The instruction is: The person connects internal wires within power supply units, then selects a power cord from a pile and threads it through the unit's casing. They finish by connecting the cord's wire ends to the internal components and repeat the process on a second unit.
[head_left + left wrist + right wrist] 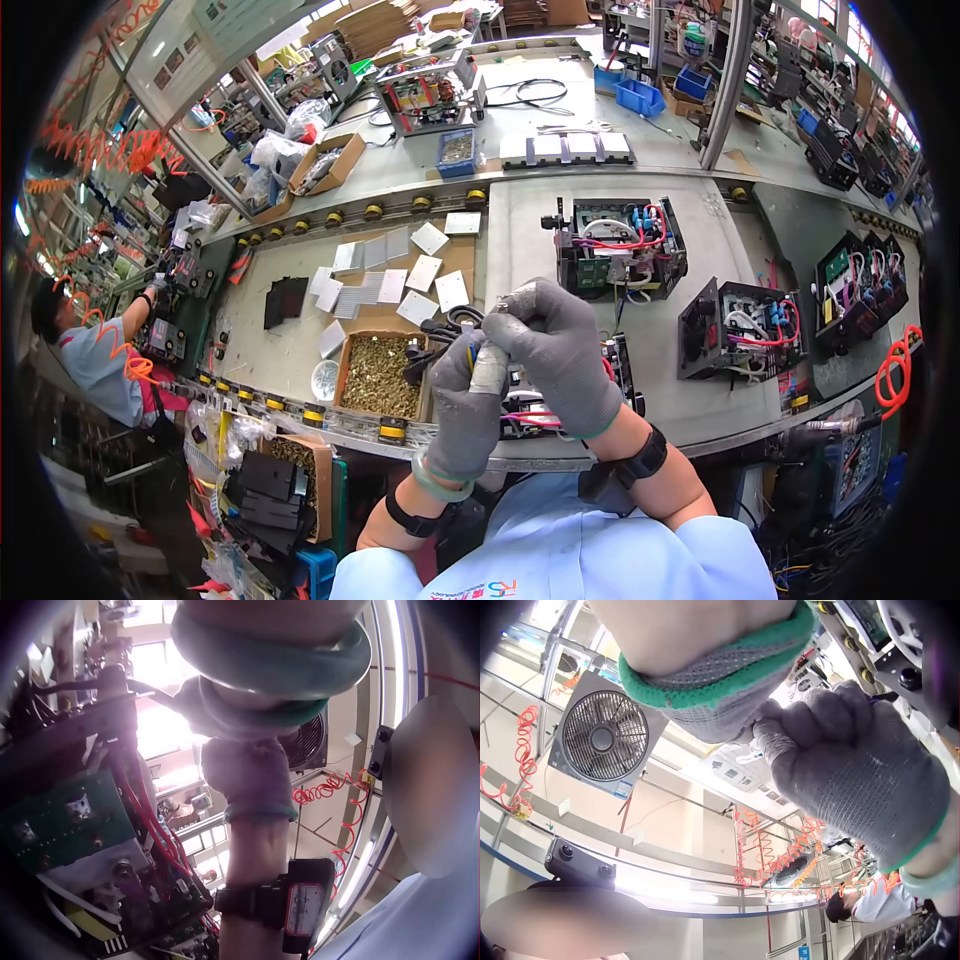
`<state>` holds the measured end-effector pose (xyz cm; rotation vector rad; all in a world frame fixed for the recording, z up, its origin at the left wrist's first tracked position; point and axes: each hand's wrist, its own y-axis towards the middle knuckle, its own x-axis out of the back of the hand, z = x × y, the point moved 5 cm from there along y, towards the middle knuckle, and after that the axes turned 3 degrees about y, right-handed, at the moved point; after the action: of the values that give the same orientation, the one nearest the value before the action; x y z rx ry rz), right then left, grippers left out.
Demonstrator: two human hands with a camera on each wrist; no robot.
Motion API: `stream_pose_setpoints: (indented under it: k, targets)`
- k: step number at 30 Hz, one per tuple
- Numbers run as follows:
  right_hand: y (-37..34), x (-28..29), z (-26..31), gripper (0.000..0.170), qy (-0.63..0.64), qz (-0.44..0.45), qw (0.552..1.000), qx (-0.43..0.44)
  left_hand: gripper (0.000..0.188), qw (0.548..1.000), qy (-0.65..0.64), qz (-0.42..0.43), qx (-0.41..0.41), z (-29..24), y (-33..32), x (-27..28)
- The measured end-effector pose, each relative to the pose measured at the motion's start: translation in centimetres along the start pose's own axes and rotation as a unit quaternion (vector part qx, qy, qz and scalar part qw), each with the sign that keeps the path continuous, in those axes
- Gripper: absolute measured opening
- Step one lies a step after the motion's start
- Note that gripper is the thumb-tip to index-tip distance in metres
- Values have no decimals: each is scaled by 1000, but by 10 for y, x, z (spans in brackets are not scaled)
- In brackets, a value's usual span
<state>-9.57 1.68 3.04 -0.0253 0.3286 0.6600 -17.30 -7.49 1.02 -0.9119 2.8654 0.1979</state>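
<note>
In the head view both hands, in grey knitted gloves, meet in front of the chest over the bench edge. My left hand [466, 415] curls round a black cable [440, 328] with yellow and blue wires showing beside the fingers. Right against it, my right hand [568, 365] has its fingers curled, thumb and forefinger pinching a small metallic piece [503, 300]; its kind cannot be told. A black-cased unit with red wires [622, 375] lies partly hidden behind the right hand. The right wrist view shows the left glove [855, 772] as a fist close to the right cuff.
Left of the hands stands a box of small brass-coloured parts [378, 375], beside a white dish [325, 380]. Metal plates [393, 285] lie on cardboard behind. Open wired units [620, 250] stand to the right. Another person [100, 350] works at the far left.
</note>
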Motion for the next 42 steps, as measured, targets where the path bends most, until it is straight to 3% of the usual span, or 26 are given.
stream_pose_setpoints:
  k: [2,4,8,9,11,12,15,17,20,21,23,24,25,27,28,29,31,33,35,37,38,42]
  targets:
    - [1,0,-3,14,27,6,999,-24,8,998,-37,-6,41,1,0,3]
    - [3,-2,4,16,-40,75,993,87,8,998,-34,1,45,-4,2,1]
    - [3,6,20,17,-114,35,985,124,9,999,-6,39,25,0,2,-2]
    - [6,11,23,17,-115,37,985,123,9,999,-7,37,25,2,1,-2]
    - [20,27,21,18,-37,9,999,3,11,983,128,112,-63,-2,-6,-11]
    - [20,25,31,22,-56,57,995,65,13,979,149,112,-83,-6,-11,-12]
    - [11,26,44,26,-51,35,997,52,17,996,39,80,-11,-26,0,4]
    - [2,33,47,29,-72,19,997,0,19,995,21,101,-16,-34,9,9]
    - [-8,26,42,27,-104,73,991,47,20,968,176,145,-105,-48,16,-1]
    - [-9,26,43,27,-109,74,990,46,20,969,171,144,-104,-49,21,0]
    - [-12,19,54,30,-262,104,945,168,21,947,198,192,-167,-50,25,-1]
    - [-8,15,53,33,-267,105,921,264,23,942,180,179,-221,-52,26,0]
    - [-5,16,51,33,-269,108,921,260,23,944,177,176,-217,-53,27,6]
    - [-6,5,53,29,-422,99,823,367,25,900,303,242,-200,-63,33,8]
    - [-6,-4,55,25,-461,90,798,378,27,894,316,255,-189,-71,35,10]
    - [-8,-13,55,23,-510,89,762,389,28,899,318,282,-108,-75,36,13]
    - [-7,-26,44,25,-584,127,707,378,29,904,298,303,-49,-68,41,26]
    - [-5,-30,29,27,-584,161,706,366,25,902,326,281,-35,-49,39,47]
    - [-3,-30,18,29,-585,188,703,357,19,818,519,225,-99,-26,32,75]
    - [-4,-17,11,33,-586,192,717,327,14,837,507,200,-52,-12,18,96]
    - [-6,-7,1,35,-602,211,727,254,15,842,503,190,-53,-4,10,105]
    - [-27,-7,-34,34,-601,264,707,266,16,870,456,172,-73,24,-3,113]
